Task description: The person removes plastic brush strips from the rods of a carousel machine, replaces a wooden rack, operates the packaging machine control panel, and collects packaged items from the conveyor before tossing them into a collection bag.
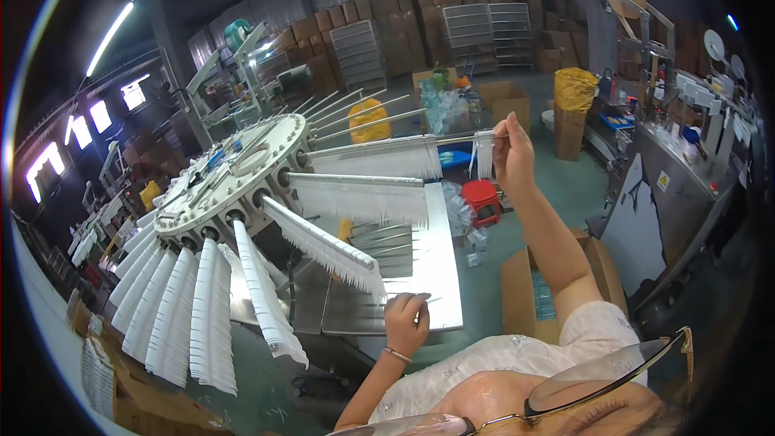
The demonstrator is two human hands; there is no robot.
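A round metal wheel (234, 165) carries metal rods around its rim, many of them hung with rows of white strips (211, 315). Up at the far right, my right hand (514, 152) is closed at the outer end of one rod (464, 140), pinching beside a small bunch of white strips (483, 155) that hangs there. Farther in on that rod is a longer row of strips (387, 160). My left hand (405, 324) is lower, fingers curled, by the tip of a strip-covered rod (323, 234) and above a white board (440, 274); what its fingers hold is hidden.
Bare rods (387, 250) lie on the worktable beside the board. An open carton (533, 295) stands to my right, with a red stool (482, 200) beyond it. A metal machine cabinet (686, 186) is at far right. Stacked cartons (404, 36) line the back.
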